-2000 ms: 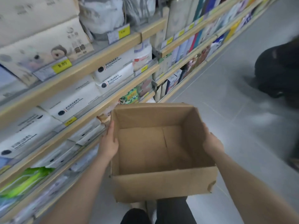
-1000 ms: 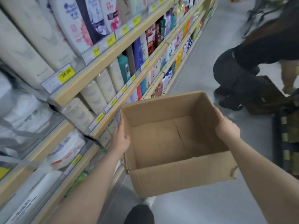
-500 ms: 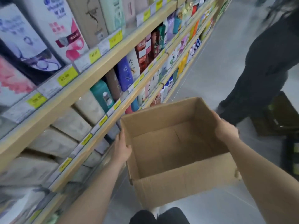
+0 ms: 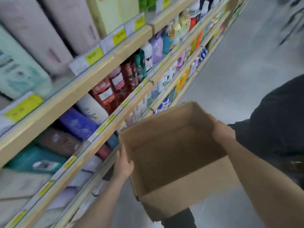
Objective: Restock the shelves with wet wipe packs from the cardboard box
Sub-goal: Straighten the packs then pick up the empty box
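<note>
I carry an open cardboard box (image 4: 177,162) in front of me; its inside shows only bare cardboard. My left hand (image 4: 122,163) grips the box's left wall, thumb over the rim. My right hand (image 4: 222,130) holds the right wall near its far corner, fingers curled over the edge. The wooden shelves (image 4: 92,79) run along my left, stocked with soft packs and bottles. The frame is blurred, and I cannot pick out any wet wipe packs.
Yellow price tags (image 4: 93,55) line the shelf edges. A person in dark clothes (image 4: 276,122) is close on my right, just past the box. Grey floor (image 4: 238,71) stretches ahead down the aisle.
I have moved along the aisle with the box held the same way. The shelves of tissue packs gave way to bottles, and the person in dark clothes is now right beside me.
</note>
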